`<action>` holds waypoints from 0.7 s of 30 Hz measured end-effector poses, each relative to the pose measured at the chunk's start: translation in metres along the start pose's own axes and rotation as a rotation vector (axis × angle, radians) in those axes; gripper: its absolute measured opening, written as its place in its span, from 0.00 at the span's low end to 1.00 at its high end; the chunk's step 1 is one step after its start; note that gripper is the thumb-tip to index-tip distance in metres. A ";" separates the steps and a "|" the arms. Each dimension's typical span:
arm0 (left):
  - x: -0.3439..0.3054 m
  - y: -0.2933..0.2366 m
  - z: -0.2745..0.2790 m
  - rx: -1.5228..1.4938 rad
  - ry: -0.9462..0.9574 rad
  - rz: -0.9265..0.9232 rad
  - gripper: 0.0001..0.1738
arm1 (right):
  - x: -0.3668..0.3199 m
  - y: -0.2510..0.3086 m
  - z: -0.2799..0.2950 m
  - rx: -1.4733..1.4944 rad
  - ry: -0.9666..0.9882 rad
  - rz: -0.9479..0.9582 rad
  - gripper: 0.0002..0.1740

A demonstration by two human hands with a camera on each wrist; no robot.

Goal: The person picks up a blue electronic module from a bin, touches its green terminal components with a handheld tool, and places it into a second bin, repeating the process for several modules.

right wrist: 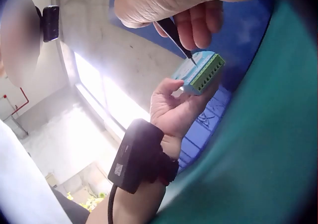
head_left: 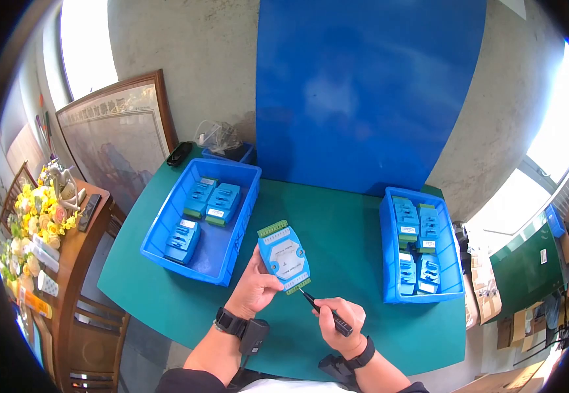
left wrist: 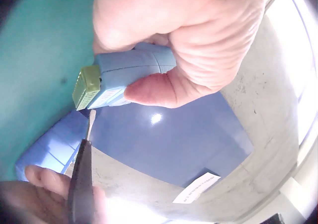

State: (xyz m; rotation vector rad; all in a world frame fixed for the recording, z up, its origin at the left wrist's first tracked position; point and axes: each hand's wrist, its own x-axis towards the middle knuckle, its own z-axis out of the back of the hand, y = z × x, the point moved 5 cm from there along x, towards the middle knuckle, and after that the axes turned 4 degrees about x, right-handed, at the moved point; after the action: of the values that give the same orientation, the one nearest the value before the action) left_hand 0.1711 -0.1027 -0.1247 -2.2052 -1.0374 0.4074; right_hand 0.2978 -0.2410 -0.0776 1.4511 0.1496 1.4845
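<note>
Near the middle of the green table, my left hand [head_left: 255,288] grips a light-blue electronic module [head_left: 284,257] by its side, thumb across its face. The module has a white label and green terminal blocks [left wrist: 86,87] at its ends. My right hand [head_left: 342,319] holds a flat-blade screwdriver [left wrist: 81,177] with a black handle. The blade points at the module's near end, its tip right at the green terminal block in the head view. From the right wrist view, the row of openings along the terminal block [right wrist: 208,75] shows.
At left, a blue bin [head_left: 215,268] holds several similar modules [head_left: 223,202]. Another blue bin [head_left: 422,298] at right holds more of them. Behind the table [head_left: 324,216] stands a tall blue panel [head_left: 370,85]. A small blue tray with a plastic bag [head_left: 219,136] sits at the back left.
</note>
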 end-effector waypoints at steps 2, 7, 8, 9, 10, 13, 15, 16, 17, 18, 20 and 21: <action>0.000 0.000 0.000 0.013 0.005 0.002 0.56 | 0.001 0.001 0.001 -0.002 -0.007 0.028 0.05; 0.000 0.000 0.001 0.023 -0.017 -0.024 0.55 | 0.000 0.001 0.002 -0.022 -0.011 0.021 0.04; 0.001 0.001 0.002 0.023 -0.020 -0.024 0.55 | 0.000 0.001 0.003 -0.026 -0.018 0.024 0.04; 0.001 0.000 0.001 0.019 -0.019 -0.021 0.56 | 0.000 0.000 0.004 -0.021 -0.024 -0.008 0.04; 0.001 0.000 0.000 0.015 -0.017 -0.018 0.56 | 0.000 -0.002 0.004 -0.015 -0.030 -0.040 0.04; 0.000 0.000 -0.001 -0.001 -0.022 -0.013 0.56 | 0.001 -0.002 0.005 -0.021 -0.040 -0.037 0.04; 0.001 0.000 -0.001 -0.005 -0.010 -0.009 0.55 | 0.001 -0.003 0.005 -0.027 -0.037 -0.035 0.04; 0.001 0.001 0.001 -0.003 0.004 -0.007 0.55 | 0.001 -0.004 0.005 -0.025 -0.032 -0.050 0.04; 0.002 0.001 0.001 0.000 0.023 -0.003 0.55 | 0.001 -0.005 0.005 -0.025 -0.030 -0.063 0.04; 0.002 0.000 0.002 0.001 0.021 -0.010 0.54 | 0.000 -0.007 0.006 -0.006 -0.056 -0.065 0.03; 0.003 0.001 0.002 -0.002 0.029 -0.014 0.52 | -0.005 -0.013 0.009 0.019 -0.116 -0.071 0.08; 0.004 0.001 0.003 0.042 0.017 -0.008 0.50 | -0.002 -0.011 0.010 0.021 -0.163 -0.054 0.10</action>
State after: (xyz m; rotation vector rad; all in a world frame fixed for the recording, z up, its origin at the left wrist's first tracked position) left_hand 0.1727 -0.0995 -0.1277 -2.1632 -1.0198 0.4020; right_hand 0.3110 -0.2424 -0.0842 1.5660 0.1033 1.3184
